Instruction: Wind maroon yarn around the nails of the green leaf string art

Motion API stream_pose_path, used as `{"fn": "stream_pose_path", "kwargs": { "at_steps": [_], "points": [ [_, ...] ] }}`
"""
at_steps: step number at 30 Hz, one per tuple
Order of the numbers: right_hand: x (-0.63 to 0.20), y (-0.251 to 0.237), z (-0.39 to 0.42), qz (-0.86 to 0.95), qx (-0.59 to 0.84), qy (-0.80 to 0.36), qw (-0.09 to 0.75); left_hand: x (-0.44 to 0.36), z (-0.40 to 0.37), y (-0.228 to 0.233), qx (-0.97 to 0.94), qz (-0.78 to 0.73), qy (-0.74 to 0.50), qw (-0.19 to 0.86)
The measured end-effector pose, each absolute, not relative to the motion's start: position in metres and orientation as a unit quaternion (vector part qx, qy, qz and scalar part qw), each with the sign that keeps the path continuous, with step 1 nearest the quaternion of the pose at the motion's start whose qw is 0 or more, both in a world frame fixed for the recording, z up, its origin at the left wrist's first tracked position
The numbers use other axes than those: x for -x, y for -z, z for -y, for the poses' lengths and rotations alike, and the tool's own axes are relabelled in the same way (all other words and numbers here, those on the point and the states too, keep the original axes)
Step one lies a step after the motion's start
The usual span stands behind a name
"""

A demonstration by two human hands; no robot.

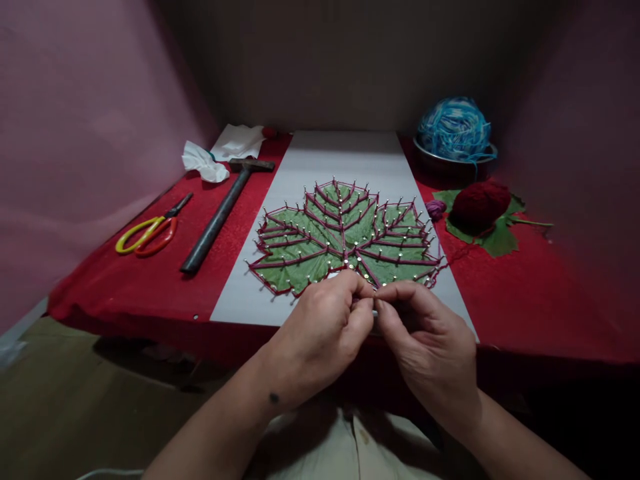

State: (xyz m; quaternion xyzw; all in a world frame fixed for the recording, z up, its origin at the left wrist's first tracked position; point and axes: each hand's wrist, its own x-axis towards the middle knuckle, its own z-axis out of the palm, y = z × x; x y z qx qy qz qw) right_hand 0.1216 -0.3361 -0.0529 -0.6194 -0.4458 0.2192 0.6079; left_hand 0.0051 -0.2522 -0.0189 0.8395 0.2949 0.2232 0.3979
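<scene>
A green leaf (295,263) lies on a white board (345,157), ringed and veined with nails and wound with dark red and purple yarn (342,223). At the leaf's lower edge, my left hand (325,320) is closed in a pinch. My right hand (430,333) pinches right beside it, with the fingertips of both hands meeting. What they grip is mostly hidden; a bit of purple shows by the left fingers, probably yarn, but I cannot make it out. My hands cover the bottom of the leaf.
On the red cloth (540,287) at right are a dark red yarn ball (481,205) on a loose leaf (493,241), a small purple yarn ball (436,210), and blue yarn (455,130) in a metal bowl (425,155). At left lie a hammer (217,220), scissors (150,230) and crumpled tissue (205,162).
</scene>
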Motion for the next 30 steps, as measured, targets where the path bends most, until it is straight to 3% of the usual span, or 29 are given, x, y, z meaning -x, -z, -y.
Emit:
{"fn": "stream_pose_path", "kwargs": {
  "at_steps": [5,8,13,20,30],
  "points": [
    [-0.126,0.044,0.334,0.306,0.508,-0.491,0.638,-0.005,0.254,0.021,-0.831,-0.291,-0.244,0.407],
    [-0.127,0.043,0.332,0.245,0.453,-0.565,0.645,-0.004,0.255,0.024,-0.814,-0.296,-0.247,0.434],
    [-0.126,0.042,0.329,0.212,0.447,-0.567,0.658,-0.006,0.256,0.028,-0.796,-0.299,-0.283,0.445],
    [-0.126,0.039,0.327,0.178,0.462,-0.556,0.667,-0.007,0.258,0.025,-0.843,-0.269,-0.314,0.344],
    [-0.126,0.042,0.326,0.183,0.477,-0.524,0.681,-0.006,0.255,0.023,-0.859,-0.255,-0.312,0.317]
  ]
}}
